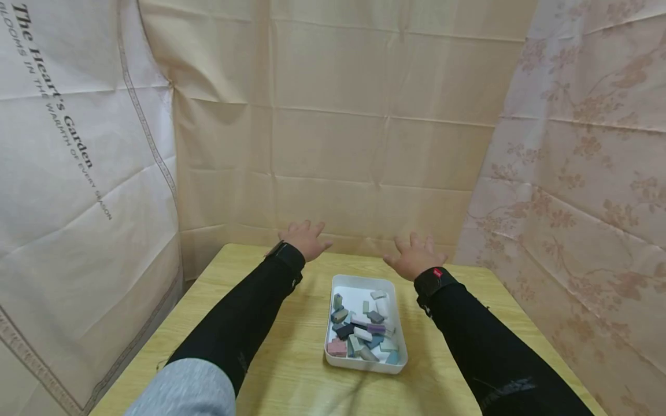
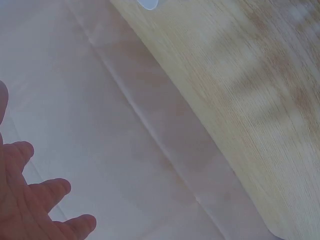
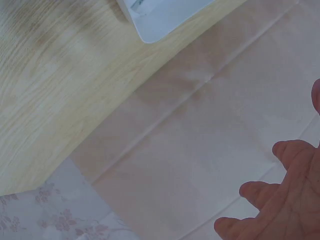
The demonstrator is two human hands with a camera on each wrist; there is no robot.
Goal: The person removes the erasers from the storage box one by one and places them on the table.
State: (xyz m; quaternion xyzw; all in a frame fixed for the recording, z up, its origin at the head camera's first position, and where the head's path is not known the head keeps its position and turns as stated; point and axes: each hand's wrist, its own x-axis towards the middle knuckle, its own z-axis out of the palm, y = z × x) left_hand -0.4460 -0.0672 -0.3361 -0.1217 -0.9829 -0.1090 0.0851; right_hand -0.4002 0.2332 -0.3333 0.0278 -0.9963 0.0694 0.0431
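Observation:
A white tray (image 1: 335, 289) stands on the wooden table with many small blocks in it, coloured white, grey, green, blue, pink and purple. Among them are a pink block (image 1: 337, 348), a purple block (image 1: 376, 329) and a dark navy block (image 1: 344, 331). My left hand (image 1: 306, 240) is stretched out above the table's far edge, left of the tray, fingers spread and holding nothing. On the other side, my right hand (image 1: 414, 258) reaches out likewise, fingers spread, beyond the tray's far right corner. Neither hand touches the tray or a block.
The pale wooden table (image 1: 276, 352) ends just past the hands. Behind it hangs a beige cloth (image 1: 333, 144). A white printed cloth (image 1: 83, 173) hangs at the left, a floral cloth (image 1: 583, 185) at the right.

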